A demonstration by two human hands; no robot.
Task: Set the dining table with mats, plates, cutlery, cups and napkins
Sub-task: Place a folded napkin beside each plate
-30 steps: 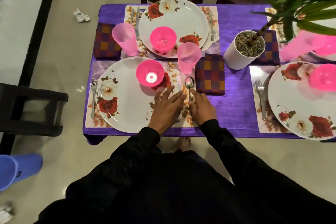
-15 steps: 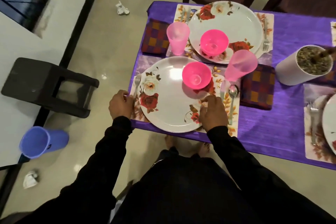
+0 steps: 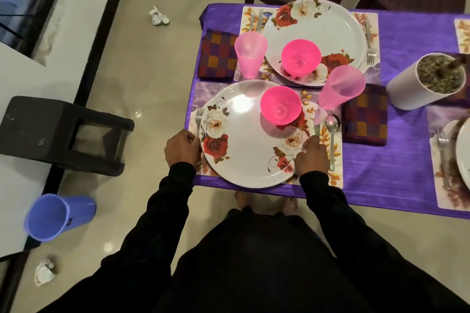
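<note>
The near white rose-patterned plate (image 3: 244,140) lies on a floral mat (image 3: 335,160) at the purple table's (image 3: 396,160) corner, with a pink bowl (image 3: 279,108) on it. My left hand (image 3: 181,148) curls around the plate's left rim, right at the lower end of the fork (image 3: 198,119). My right hand (image 3: 312,157) grips the right rim, its fingertips beside the knife (image 3: 317,122). A spoon (image 3: 332,134) lies right of the knife. A pink cup (image 3: 340,87) and a checked napkin (image 3: 365,115) sit to the right.
Behind it, a second setting holds a plate (image 3: 330,30), bowl (image 3: 300,57), cup (image 3: 250,53), napkin (image 3: 218,54) and fork (image 3: 370,40). A white plant pot (image 3: 419,84) stands at right. On the floor are a black stool (image 3: 63,134), a blue cup (image 3: 56,216) and crumpled paper (image 3: 158,16).
My hands left the spoon and knife. My left hand moved across to the plate's left rim by the fork; my right hand settled on the right rim. The view swung left.
</note>
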